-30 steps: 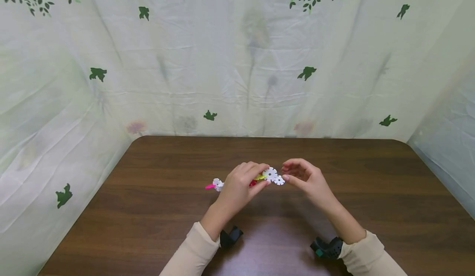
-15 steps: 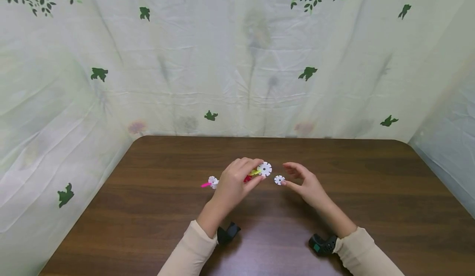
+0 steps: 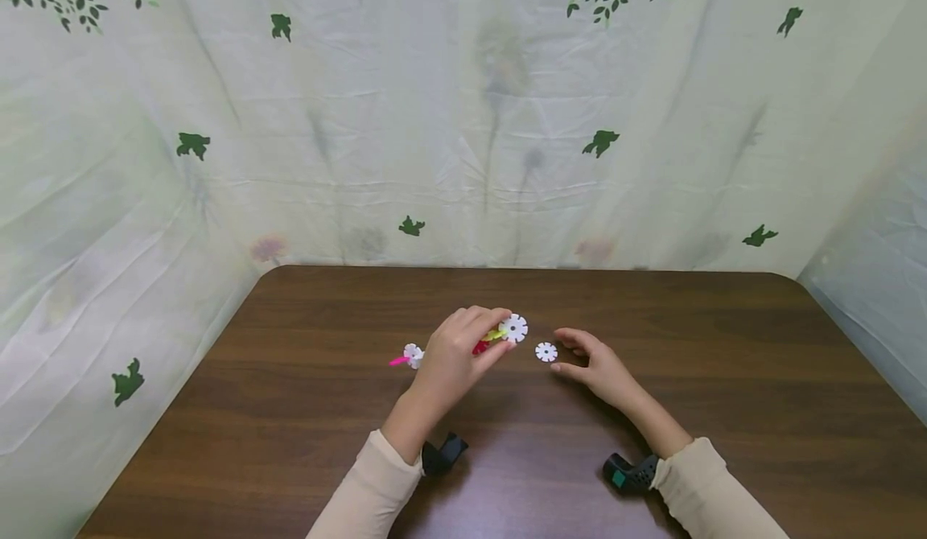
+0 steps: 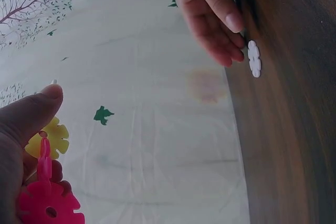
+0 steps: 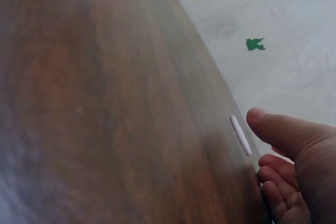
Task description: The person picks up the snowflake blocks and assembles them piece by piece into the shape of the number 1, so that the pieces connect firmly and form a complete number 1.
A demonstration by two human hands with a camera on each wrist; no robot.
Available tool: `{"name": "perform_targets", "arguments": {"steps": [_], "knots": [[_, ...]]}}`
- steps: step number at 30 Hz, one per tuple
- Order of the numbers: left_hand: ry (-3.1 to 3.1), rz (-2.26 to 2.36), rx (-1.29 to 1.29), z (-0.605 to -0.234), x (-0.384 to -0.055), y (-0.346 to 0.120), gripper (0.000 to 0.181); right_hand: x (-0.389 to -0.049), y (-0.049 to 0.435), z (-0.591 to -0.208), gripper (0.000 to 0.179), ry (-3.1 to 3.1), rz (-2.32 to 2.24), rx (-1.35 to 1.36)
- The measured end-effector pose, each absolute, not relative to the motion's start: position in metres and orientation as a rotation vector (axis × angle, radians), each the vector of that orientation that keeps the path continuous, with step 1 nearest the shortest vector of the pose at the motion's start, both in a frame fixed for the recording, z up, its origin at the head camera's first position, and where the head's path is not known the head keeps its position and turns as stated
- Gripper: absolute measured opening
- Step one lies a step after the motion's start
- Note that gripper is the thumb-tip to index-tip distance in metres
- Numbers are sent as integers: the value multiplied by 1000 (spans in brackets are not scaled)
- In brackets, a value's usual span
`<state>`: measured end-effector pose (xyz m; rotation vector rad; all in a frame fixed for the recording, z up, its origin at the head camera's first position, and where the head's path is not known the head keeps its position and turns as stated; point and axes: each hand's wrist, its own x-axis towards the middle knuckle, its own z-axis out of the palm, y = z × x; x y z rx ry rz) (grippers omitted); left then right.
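Observation:
My left hand (image 3: 458, 346) holds a chain of interlocking notched plastic discs, pinching it near its right end. A white disc (image 3: 514, 329) sits at that end beside a yellow disc (image 4: 59, 135); a pink disc (image 4: 39, 203) shows below the thumb in the left wrist view. Out past the palm on the left, a smaller white disc (image 3: 413, 354) and a pink piece (image 3: 398, 360) stick out. The fingers hide the chain's middle. A loose white notched disc (image 3: 546, 352) lies on the table, just left of my right hand (image 3: 604, 370), whose thumb and fingers are spread apart around nothing.
The brown wooden table (image 3: 326, 410) has rounded far corners. Behind it and at both sides hangs a pale cloth (image 3: 449, 121) printed with leaves and green birds. A dark wrist device (image 3: 628, 475) sits at each cuff.
The small white disc has come apart from the end of the chain and now lies on the table, let go by my right hand. My left hand has moved slightly left with the chain.

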<state>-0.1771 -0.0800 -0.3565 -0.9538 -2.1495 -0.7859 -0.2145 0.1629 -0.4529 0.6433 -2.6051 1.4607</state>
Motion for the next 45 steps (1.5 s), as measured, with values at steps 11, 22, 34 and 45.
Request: {"name": "perform_targets", "arguments": {"steps": [11,22,34,45], "knots": [[-2153,-778,-954,-357,-177,-80,34,-219,155,-453,41,-2657,1340,653],[-2161,-781,-956,-359,-177,-80,34,-218,150,-451,26,-2646,1379,584],[-2168,-779,-959,-359,-177,-80,35,-214,151,-436,21,-2500,1750,606],[-2154,-804,-969,-362,-179,-78,37,-205,157,-402,18,-2419,1898,539]]}}
